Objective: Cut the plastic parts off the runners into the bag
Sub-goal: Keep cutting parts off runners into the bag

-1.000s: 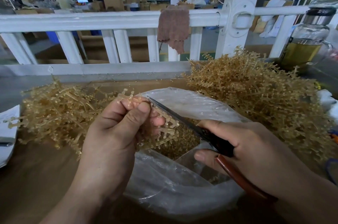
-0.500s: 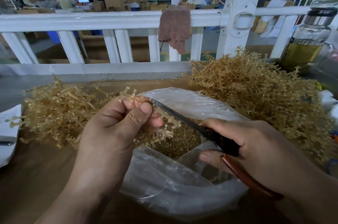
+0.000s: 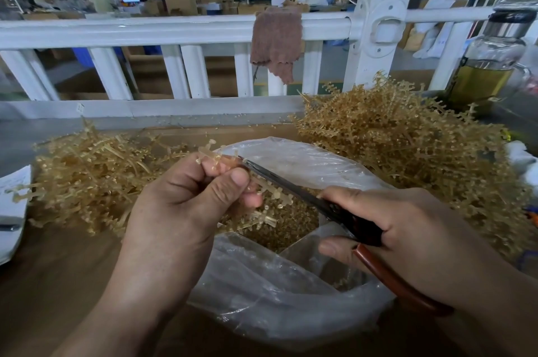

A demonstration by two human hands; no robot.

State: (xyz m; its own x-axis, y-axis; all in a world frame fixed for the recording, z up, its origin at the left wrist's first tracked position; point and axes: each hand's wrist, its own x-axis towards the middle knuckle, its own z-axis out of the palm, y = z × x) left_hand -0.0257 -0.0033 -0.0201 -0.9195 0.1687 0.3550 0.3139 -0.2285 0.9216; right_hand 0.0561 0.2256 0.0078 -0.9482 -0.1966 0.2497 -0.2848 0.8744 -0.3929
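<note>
While left grip pinches runner, right grip holds scissors

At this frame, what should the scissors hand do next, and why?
Probably snip the next part: the right hand holds the scissors against the runner that the left hand grips over the open bag, so cut pieces should drop in.

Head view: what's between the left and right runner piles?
In the head view, the open plastic bag lies between the left pile and right pile, cut parts inside. Above it the left hand holds a runner, the right hand the scissors.
</note>
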